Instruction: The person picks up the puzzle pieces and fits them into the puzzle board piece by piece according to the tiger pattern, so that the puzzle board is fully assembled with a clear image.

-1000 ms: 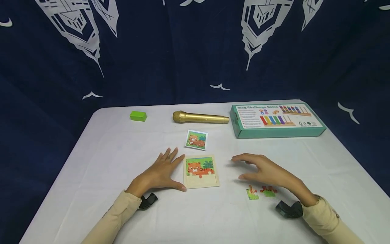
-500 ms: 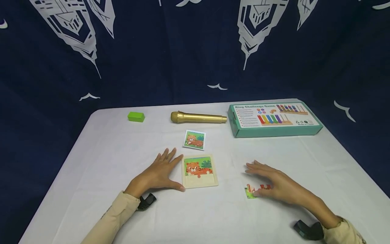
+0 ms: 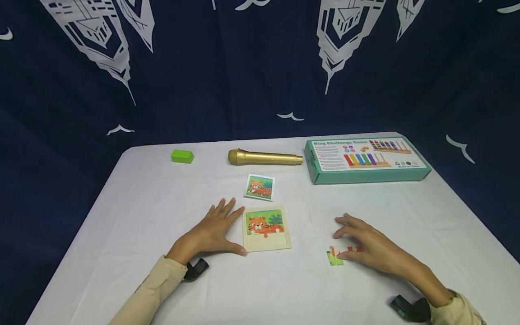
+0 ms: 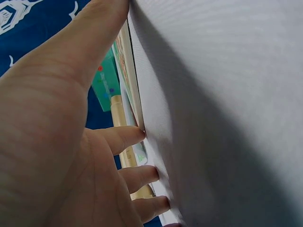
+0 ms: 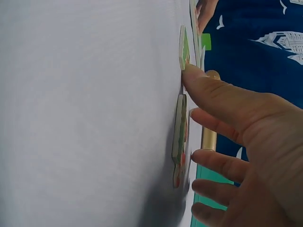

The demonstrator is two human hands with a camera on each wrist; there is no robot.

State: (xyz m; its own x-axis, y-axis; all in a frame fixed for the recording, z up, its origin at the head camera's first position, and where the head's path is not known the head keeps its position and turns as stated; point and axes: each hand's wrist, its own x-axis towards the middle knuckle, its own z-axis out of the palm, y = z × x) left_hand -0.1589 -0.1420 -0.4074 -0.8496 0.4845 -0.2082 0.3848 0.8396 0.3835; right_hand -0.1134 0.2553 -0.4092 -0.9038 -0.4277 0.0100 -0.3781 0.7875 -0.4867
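Observation:
A wooden puzzle board (image 3: 266, 229) with a tiger picture lies in the middle of the white table (image 3: 134, 212). My left hand (image 3: 213, 232) lies flat beside the board's left edge, its thumb at the lower left corner. In the left wrist view that hand (image 4: 71, 142) presses the cloth, its fingertips against the board edge (image 4: 135, 104). My right hand (image 3: 365, 246) rests on the table over loose puzzle pieces (image 3: 335, 258). In the right wrist view the thumb (image 5: 203, 82) touches one green piece (image 5: 183, 47), and the relaxed fingers lie over another piece (image 5: 180, 135).
A small tiger picture card (image 3: 260, 187) lies just behind the board. Further back are a gold microphone (image 3: 266, 157), a green block (image 3: 182, 156) and a teal game box (image 3: 365, 160). A dark blue patterned cloth hangs behind the table.
My right hand has drawn back from beside the board, moved right and come down onto the loose pieces. The left hand and the board have stayed put.

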